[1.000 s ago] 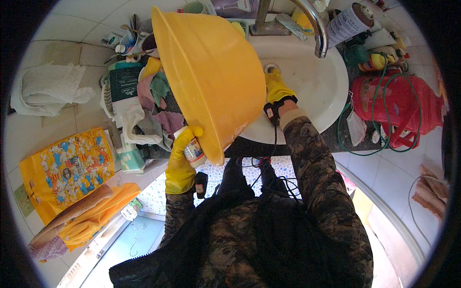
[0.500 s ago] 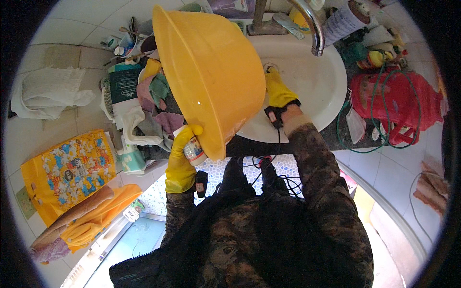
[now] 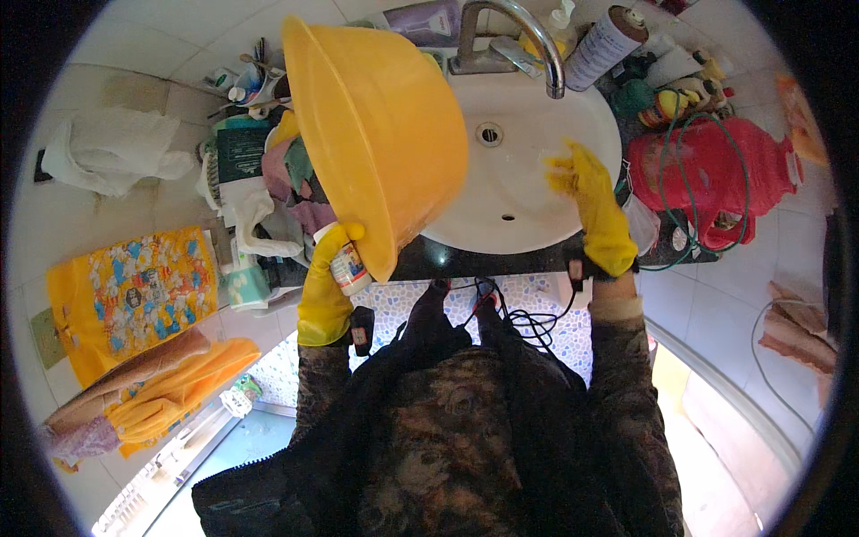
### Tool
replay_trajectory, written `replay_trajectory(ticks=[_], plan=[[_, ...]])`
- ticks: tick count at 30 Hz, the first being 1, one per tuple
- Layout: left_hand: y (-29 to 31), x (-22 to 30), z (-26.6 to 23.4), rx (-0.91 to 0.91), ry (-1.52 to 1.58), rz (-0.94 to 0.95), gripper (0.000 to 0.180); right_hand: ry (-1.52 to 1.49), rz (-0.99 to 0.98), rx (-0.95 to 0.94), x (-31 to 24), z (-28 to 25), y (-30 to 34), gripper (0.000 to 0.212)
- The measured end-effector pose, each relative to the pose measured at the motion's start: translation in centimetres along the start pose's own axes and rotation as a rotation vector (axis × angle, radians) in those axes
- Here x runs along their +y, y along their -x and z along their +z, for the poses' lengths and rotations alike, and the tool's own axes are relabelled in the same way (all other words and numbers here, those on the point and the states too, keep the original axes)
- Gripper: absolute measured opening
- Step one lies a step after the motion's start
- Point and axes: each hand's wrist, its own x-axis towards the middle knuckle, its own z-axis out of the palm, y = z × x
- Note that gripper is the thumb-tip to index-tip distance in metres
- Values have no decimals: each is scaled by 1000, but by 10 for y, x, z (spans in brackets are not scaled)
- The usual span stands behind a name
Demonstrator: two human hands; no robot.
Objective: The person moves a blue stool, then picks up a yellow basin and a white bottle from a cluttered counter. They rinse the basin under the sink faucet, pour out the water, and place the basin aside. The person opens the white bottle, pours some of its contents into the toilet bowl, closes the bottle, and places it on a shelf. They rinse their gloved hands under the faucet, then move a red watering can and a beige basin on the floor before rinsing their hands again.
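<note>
Basin, yellow, count one: is standing tilted on its side, mouth turning left, base facing the sink and covering part of its left side. Cannot tell whether the basin is touching the sink.

Left hand, yellow-gloved: is closing around one white bottle with a printed label. Bottle is sitting in the grip, just beside the basin's lower rim; the thumb is overlapping that rim, so basin is lying immediately right of and above the grip.

Right hand, yellow-gloved: is hanging over the sink's right side, fingers loosely parting and pointing left, well apart from basin and bottle. Cannot tell whether the fingertips are touching the sink surface.

Counts: one basin, one bottle, one sink, one faucet, one drain, one red jug with a green cord looping over it, two gloves, and two dark devices, one riding at each wrist.

Versus half a second ago: right hand was reaching toward the drain, beside the basin's base; now it is staying farther right, and the drain is showing fully. Left hand is keeping bottle and basin rim together as before.
</note>
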Motion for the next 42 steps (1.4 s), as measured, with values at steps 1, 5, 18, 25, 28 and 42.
replay_trajectory(ticks=[1,5,18,25,28,42], plan=[[2,0,1,-3,-19,22,26,-39,-83,-48,-5,-5,-16,48],[8,-1,2,15,6,1,24,-293,-42,-102,-33,-14,-96,46],[18,-17,-17,21,-108,4,21,1026,-832,-86,-97,16,-124,51],[11,-15,-10,138,-512,-50,21,266,-211,-86,-21,8,67,52],[3,-24,5,56,-713,-45,22,211,-45,-51,-28,23,131,50],[-47,-50,87,-329,-479,-103,22,-51,-13,190,4,-30,76,21]])
